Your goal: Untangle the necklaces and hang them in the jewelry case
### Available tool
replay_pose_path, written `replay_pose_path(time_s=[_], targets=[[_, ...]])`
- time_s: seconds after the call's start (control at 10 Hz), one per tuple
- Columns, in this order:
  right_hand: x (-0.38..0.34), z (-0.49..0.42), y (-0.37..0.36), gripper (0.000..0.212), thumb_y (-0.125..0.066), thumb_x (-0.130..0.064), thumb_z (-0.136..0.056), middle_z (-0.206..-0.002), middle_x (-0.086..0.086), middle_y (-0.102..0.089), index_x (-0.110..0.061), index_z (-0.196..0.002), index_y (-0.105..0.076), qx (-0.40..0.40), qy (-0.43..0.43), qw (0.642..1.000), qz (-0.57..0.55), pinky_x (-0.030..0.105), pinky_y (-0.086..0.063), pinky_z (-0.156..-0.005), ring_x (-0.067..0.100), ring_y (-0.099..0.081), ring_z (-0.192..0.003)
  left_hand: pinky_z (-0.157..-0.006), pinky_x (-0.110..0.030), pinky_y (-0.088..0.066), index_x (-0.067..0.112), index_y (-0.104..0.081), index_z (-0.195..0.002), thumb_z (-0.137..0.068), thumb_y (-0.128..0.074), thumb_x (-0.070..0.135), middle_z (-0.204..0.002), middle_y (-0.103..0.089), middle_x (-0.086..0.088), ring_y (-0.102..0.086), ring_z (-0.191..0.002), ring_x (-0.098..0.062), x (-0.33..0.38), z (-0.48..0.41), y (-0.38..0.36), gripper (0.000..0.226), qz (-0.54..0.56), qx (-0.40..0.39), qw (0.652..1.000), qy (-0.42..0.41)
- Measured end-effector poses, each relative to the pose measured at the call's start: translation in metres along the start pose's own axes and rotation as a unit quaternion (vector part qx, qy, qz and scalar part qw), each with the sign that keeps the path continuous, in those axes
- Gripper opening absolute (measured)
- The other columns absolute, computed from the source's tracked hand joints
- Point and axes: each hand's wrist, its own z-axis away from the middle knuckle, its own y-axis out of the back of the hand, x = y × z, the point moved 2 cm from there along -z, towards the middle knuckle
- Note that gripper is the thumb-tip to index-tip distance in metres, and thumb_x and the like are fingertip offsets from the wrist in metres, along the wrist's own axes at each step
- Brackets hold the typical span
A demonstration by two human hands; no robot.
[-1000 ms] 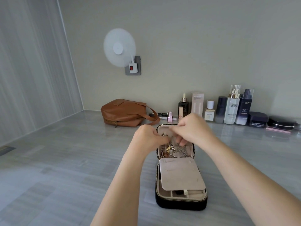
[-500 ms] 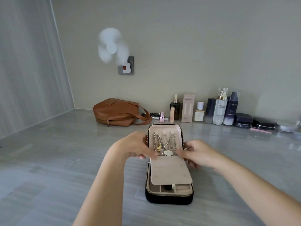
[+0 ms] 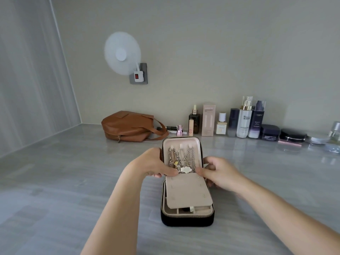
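Note:
A black zip jewelry case (image 3: 186, 219) stands open on the grey counter, its pink-lined lid (image 3: 181, 142) upright. Several silver chain necklaces (image 3: 184, 157) hang from hooks inside the lid, with a white cloud-shaped pendant (image 3: 185, 169) and a small yellow charm at the bottom. A beige flap panel (image 3: 187, 190) lies folded down over the case's base. My left hand (image 3: 153, 163) holds the lid's left edge, thumb at the flap's top corner. My right hand (image 3: 219, 172) grips the lid's right side, thumb on the flap's top right corner.
A brown leather bag (image 3: 128, 127) lies at the back left. A row of cosmetic bottles, boxes and jars (image 3: 242, 122) lines the back wall to the right. A small white fan (image 3: 122, 53) spins on a wall socket. Grey walls close the left and back.
Both hands have come down from the hooks at the top of the lid to its sides. The necklaces now hang uncovered in the lid.

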Motion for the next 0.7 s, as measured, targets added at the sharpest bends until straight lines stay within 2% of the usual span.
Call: replay_pose_path(time_s=[0.1,0.2,0.3,0.4,0.5,0.6,0.7], targets=[[0.0,0.0,-0.001,0.012,-0.061,-0.02,-0.086,-0.068,0.004,-0.061,-0.013,-0.094,-0.056,0.003,0.001,1.0,-0.004,0.011,-0.034,-0.038,0.003,-0.05,-0.037,-0.062,-0.033,-0.04,0.001,-0.062,-0.094,-0.047,-0.079,0.03,-0.082,-0.065,-0.015,-0.052,-0.067,-0.025,0.0,-0.002,-0.003,0.058,0.0,0.019,1.0,-0.01],[0.0,0.001,0.0,0.016,-0.061,-0.019,-0.086,-0.069,0.005,-0.062,-0.011,-0.098,-0.057,0.001,0.003,1.0,-0.003,0.012,-0.035,-0.039,0.006,-0.05,-0.041,-0.059,-0.027,-0.044,0.003,-0.061,-0.094,-0.061,-0.082,0.019,-0.081,-0.065,-0.009,-0.053,-0.066,-0.021,-0.002,-0.003,0.0,0.042,0.017,0.007,1.0,0.002],[0.001,0.001,0.0,0.016,-0.062,-0.021,-0.085,-0.065,0.0,-0.061,-0.012,-0.098,-0.057,0.001,0.005,1.0,-0.006,0.012,-0.035,-0.04,0.006,-0.051,-0.041,-0.049,-0.017,-0.046,-0.002,-0.059,-0.102,-0.07,-0.077,0.012,-0.091,-0.067,-0.012,-0.056,-0.072,-0.018,-0.004,-0.006,0.002,0.039,0.048,-0.009,0.999,0.009],[0.002,0.0,-0.001,0.014,-0.062,-0.02,-0.085,-0.064,-0.001,-0.06,-0.014,-0.096,-0.055,0.002,0.006,1.0,-0.013,0.011,-0.035,-0.039,0.004,-0.05,-0.039,-0.049,-0.019,-0.047,-0.004,-0.057,-0.107,-0.071,-0.076,0.012,-0.106,-0.067,-0.021,-0.056,-0.077,-0.022,-0.006,-0.009,0.003,0.044,0.033,0.005,0.999,0.013],[0.004,0.0,0.0,0.014,-0.062,-0.021,-0.085,-0.067,-0.001,-0.062,-0.016,-0.097,-0.055,0.0,0.003,1.0,-0.027,0.011,-0.035,-0.039,0.004,-0.051,-0.04,-0.051,-0.02,-0.046,0.003,-0.058,-0.106,-0.076,-0.072,0.029,-0.101,-0.067,-0.012,-0.053,-0.077,-0.019,-0.004,-0.007,0.003,0.042,0.045,0.004,0.999,0.016],[0.002,0.004,0.0,0.007,-0.058,-0.027,-0.087,-0.073,0.0,-0.063,-0.021,-0.091,-0.058,-0.011,-0.018,0.998,-0.061,0.014,-0.036,-0.042,0.008,-0.052,-0.046,-0.064,-0.028,-0.048,0.011,-0.059,-0.104,-0.081,-0.047,0.061,-0.092,-0.063,-0.007,-0.057,-0.076,-0.022,-0.001,-0.001,0.003,0.056,0.15,0.006,0.988,0.043],[-0.003,0.005,0.011,0.022,-0.048,-0.044,-0.089,-0.086,0.001,-0.062,-0.025,-0.098,-0.056,0.028,-0.033,0.998,-0.048,0.02,-0.041,-0.049,0.009,-0.057,-0.053,-0.072,-0.035,-0.051,0.01,-0.059,-0.111,-0.081,-0.022,0.074,-0.102,-0.067,-0.014,-0.062,-0.082,-0.031,-0.005,-0.007,-0.003,0.079,0.275,0.011,0.955,0.109]])
